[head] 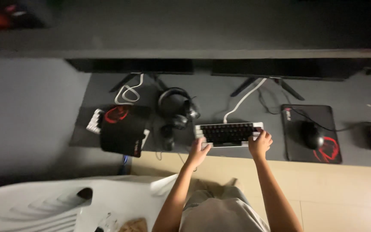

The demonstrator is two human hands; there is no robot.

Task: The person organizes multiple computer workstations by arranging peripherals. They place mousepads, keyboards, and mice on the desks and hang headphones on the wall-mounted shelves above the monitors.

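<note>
Two hands reach forward onto a small keyboard (pixel 228 133) that lies near the front edge of the dark grey surface (pixel 220 96), roughly in the middle of the view. The left hand (pixel 198 152) rests at the keyboard's near left corner, its fingers loosely spread and touching the front edge. The right hand (pixel 260 143) lies over the keyboard's right end, fingers curled down onto the keys there; whether they grip the edge or only press on it cannot be told. The keyboard has dark keys in a pale frame, and a white cable (pixel 242 99) runs from its back edge away toward the far side of the surface. Just to the left of it lies a pair of black headphones (pixel 176 107). Further left sits a black mouse mat with a red mark (pixel 123 131), partly covering a second pale keyboard (pixel 94 121). To the right, well apart from the hands, a black mouse (pixel 311 134) rests on another dark mouse mat (pixel 310 131). A white plastic chair (pixel 65 204) shows at the lower left.
</note>
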